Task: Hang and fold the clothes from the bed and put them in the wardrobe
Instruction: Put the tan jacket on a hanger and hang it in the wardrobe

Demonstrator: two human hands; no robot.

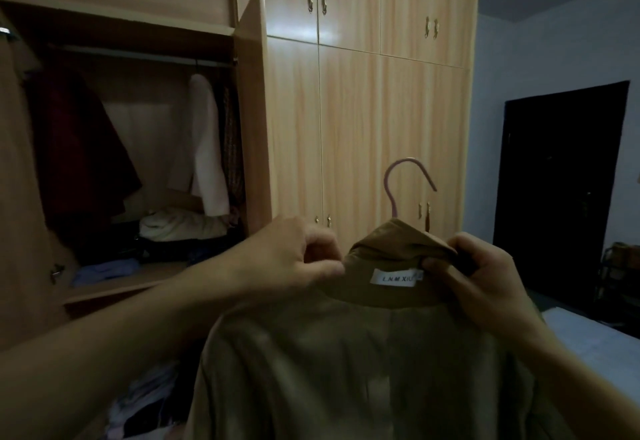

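My left hand (304, 252) pinches the left side of the collar (398, 249) of a brown jacket (346, 353), with my thumb and fingers curled on the cloth. My right hand (485, 276) holds the right side of the same collar, fingers curled round its fold. I am holding the jacket up in front of me, and it hangs down from my two hands. A white label (394, 276) shows inside the collar, between my hands. A pink hanger (405, 183) sticks its hook up out of the neck, so I think the jacket is already on it. I seem to be fixing the collar so it sits nicely. The jacket is not in the wardrobe (346, 110) yet. The open part of the wardrobe is off to my left, well apart from the jacket. In there a dark red coat (79, 148) and a pale coat (207, 148) hang from the rail (138, 55), so some hanging looks done. Below them sits a heap of clothes (180, 228), and I cannot tell if it is folded. I still have to hook this jacket on the rail. I cannot see the bed from here, so I cannot tell how many clothes are left on it.
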